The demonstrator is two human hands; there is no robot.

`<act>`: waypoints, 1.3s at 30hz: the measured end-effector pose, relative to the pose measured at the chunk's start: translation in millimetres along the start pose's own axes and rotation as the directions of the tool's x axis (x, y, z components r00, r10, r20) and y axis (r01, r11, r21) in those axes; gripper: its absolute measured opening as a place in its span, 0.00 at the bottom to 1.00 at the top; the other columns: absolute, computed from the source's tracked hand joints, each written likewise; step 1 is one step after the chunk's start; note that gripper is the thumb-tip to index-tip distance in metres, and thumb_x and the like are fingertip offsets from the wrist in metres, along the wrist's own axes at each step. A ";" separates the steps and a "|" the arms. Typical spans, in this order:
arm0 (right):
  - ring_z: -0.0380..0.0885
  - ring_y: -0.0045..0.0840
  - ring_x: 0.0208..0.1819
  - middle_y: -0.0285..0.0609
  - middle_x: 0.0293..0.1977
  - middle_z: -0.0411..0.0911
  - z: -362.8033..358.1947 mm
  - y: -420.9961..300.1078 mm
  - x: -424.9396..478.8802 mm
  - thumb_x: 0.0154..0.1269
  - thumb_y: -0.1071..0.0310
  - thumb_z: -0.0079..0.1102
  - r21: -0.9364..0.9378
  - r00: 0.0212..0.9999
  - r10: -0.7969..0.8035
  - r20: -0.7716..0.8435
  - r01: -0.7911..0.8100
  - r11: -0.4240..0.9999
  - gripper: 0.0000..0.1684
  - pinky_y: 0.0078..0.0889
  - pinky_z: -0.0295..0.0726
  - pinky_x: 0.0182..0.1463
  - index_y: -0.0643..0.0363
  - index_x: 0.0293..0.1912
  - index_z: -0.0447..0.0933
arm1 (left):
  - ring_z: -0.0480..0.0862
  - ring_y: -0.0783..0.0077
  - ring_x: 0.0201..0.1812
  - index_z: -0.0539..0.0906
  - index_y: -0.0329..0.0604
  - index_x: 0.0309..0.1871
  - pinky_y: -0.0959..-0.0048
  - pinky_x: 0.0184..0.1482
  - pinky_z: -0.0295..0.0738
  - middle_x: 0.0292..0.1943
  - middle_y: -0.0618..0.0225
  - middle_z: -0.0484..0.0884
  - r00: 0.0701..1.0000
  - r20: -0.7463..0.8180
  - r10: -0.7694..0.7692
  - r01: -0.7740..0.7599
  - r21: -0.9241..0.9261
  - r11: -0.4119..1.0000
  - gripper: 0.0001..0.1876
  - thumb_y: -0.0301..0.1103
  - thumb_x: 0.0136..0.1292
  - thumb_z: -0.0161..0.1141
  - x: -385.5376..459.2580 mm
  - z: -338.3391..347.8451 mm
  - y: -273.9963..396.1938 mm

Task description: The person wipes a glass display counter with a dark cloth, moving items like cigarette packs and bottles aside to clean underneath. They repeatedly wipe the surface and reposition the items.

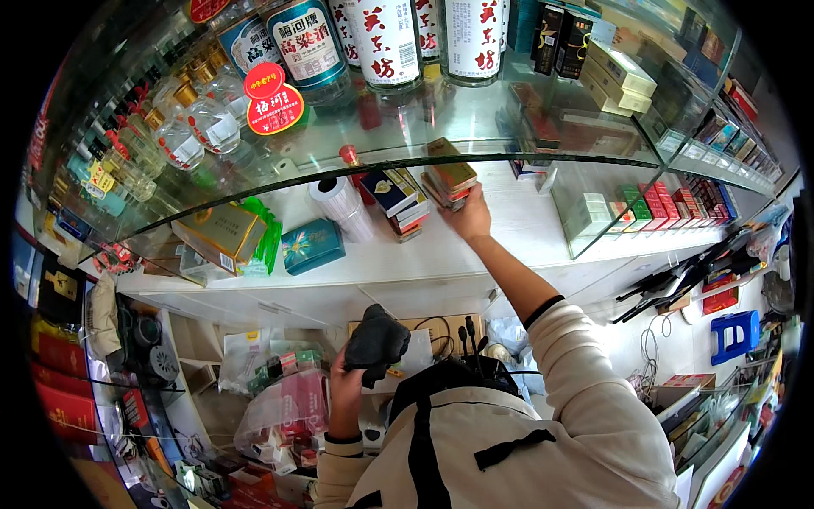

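My right hand (469, 216) is wrapped around a stack of small flat boxes (453, 173), at the front edge of the glass shelf. The top box is gold and green. Just left of it, on the white counter (509, 245), stands a pile of playing-card packs (389, 191), the top one dark blue with a gold spade. My left hand (346, 376) holds a bunched dark grey cloth (376, 340) low in front of the counter. Left of the card packs are a white paper roll (343, 207) and a teal box (313, 247).
Glass liquor bottles (381, 44) crowd the glass shelf (407, 137) above the counter. A gold box (219, 235) lies at the left. Cigarette packs (655, 207) fill a glass case at the right. Plastic bags (286, 407) and a blue stool (734, 337) stand lower down.
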State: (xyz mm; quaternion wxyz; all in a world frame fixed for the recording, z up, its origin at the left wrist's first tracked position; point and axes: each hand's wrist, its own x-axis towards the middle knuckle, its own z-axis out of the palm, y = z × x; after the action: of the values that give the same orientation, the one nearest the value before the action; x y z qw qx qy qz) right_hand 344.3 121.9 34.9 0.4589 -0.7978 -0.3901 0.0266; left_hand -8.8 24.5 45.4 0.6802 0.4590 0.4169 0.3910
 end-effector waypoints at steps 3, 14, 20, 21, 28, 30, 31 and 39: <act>0.69 0.43 0.42 0.51 0.39 0.68 3.0 -10.8 -8.6 0.36 0.62 0.67 0.023 0.999 -0.010 0.033 0.010 1.000 0.37 0.40 0.71 0.41 0.59 0.43 0.54 | 0.76 0.79 0.37 0.71 0.36 0.51 0.80 0.39 0.71 0.39 0.69 0.77 1.000 0.009 0.008 -0.008 -0.012 1.000 0.22 0.25 0.50 0.60 -1.0 -0.8 -4.3; 0.68 0.45 0.43 0.53 0.39 0.65 20.8 -43.5 -34.8 0.39 0.64 0.64 -0.007 0.993 -0.062 0.101 0.064 0.998 0.39 0.42 0.72 0.42 0.61 0.49 0.52 | 0.76 0.76 0.41 0.71 0.36 0.51 0.78 0.45 0.70 0.42 0.66 0.77 0.999 0.026 -0.026 0.027 -0.038 0.999 0.21 0.25 0.50 0.59 -2.0 1.6 -16.5; 0.66 0.46 0.48 0.59 0.47 0.63 10.3 -32.7 -30.0 0.41 0.63 0.61 0.072 0.960 -0.065 0.273 0.047 0.996 0.42 0.40 0.70 0.47 0.63 0.54 0.50 | 0.76 0.76 0.42 0.71 0.35 0.51 0.78 0.44 0.70 0.43 0.66 0.76 0.992 0.121 -0.040 0.043 -0.025 0.999 0.22 0.27 0.50 0.59 7.8 1.1 -21.5; 0.66 0.47 0.49 0.60 0.48 0.62 -2.0 -30.6 -28.0 0.41 0.63 0.60 0.027 0.951 -0.032 0.308 0.025 0.999 0.43 0.39 0.70 0.48 0.63 0.55 0.49 | 0.76 0.76 0.42 0.71 0.35 0.51 0.78 0.44 0.70 0.43 0.66 0.76 0.992 0.116 -0.049 0.052 -0.025 0.998 0.22 0.27 0.50 0.59 6.2 3.0 -18.8; 0.68 0.44 0.46 0.56 0.48 0.63 -128.4 42.4 67.5 0.55 0.71 0.43 -0.537 0.974 -0.003 -0.226 -0.122 0.835 0.17 0.37 0.72 0.46 0.61 0.47 0.66 | 0.78 0.77 0.33 0.75 0.37 0.45 0.80 0.35 0.74 0.37 0.68 0.79 0.998 0.033 0.051 -0.049 -0.048 0.998 0.16 0.26 0.51 0.57 1.5 7.8 -10.8; 0.70 0.42 0.45 0.54 0.47 0.66 -132.4 62.3 80.0 0.56 0.71 0.41 -0.614 0.988 0.079 -0.129 -0.142 0.777 0.14 0.37 0.73 0.45 0.60 0.43 0.69 | 0.78 0.77 0.34 0.74 0.36 0.46 0.79 0.36 0.74 0.38 0.68 0.78 0.998 0.042 0.039 -0.038 -0.031 0.999 0.16 0.25 0.51 0.56 0.5 10.9 -8.6; 0.71 0.41 0.45 0.53 0.46 0.67 -134.6 74.0 85.6 0.57 0.70 0.40 -0.652 0.988 0.124 -0.088 -0.151 0.743 0.13 0.37 0.73 0.44 0.60 0.40 0.71 | 0.78 0.76 0.35 0.74 0.36 0.46 0.79 0.36 0.74 0.38 0.67 0.78 0.998 0.051 0.034 -0.033 -0.023 0.999 0.16 0.24 0.51 0.56 2.2 13.0 -7.8; 0.76 0.39 0.34 0.50 0.31 0.75 -114.2 85.1 88.0 0.49 0.73 0.49 -0.552 1.000 -0.006 -0.008 0.001 0.834 0.11 0.38 0.74 0.38 0.59 0.37 0.72 | 0.75 0.78 0.40 0.71 0.36 0.51 0.79 0.43 0.70 0.42 0.68 0.77 0.999 0.040 -0.001 0.002 -0.035 0.999 0.21 0.23 0.50 0.58 -9.1 0.1 -11.0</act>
State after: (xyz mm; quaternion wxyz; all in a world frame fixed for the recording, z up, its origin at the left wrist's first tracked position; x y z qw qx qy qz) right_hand 502.0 74.2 64.6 0.2110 -0.8958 -0.3804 -0.0913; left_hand -10.2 13.1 36.9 0.6965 0.4544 0.3967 0.3886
